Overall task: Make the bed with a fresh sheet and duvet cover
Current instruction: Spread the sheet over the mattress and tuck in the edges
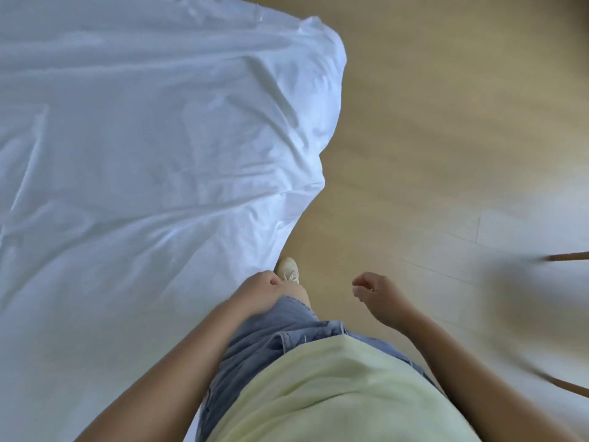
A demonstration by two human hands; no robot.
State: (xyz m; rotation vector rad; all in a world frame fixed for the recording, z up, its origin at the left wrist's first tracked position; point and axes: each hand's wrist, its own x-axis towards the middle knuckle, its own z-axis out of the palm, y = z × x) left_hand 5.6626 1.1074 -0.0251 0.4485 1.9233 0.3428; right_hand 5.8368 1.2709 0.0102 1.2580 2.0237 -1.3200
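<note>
Obs.: The white sheet (143, 138) lies spread over the bed, rumpled, with long creases running toward the near side. Its far corner (322, 43) hangs loose over the wooden floor (446, 122), not tucked. The near edge drapes down just beside the person's leading shoe (287, 268).

Hands: The left hand (259, 290) is curled at the sheet's edge, against the denim shorts. I cannot tell whether it pinches the cloth or only brushes it. The right hand (374, 293) hangs loosely curled and holds nothing, well clear of the sheet.

Step, as I judge it: moving along the bedside to square and tuck the sheet.

Notes on doing it well:
- Take the hem in both hands before pulling. A one-handed tug would likely skew the creases further.
- Draw outward and down, away from the bed's middle, to flatten the ridges.
- Mind the foot: the drape sits close to the shoe and could be trodden on.
- Settle the loose far corner first, then tuck the side.

Furniture legs (570, 256) stand at right.
</note>
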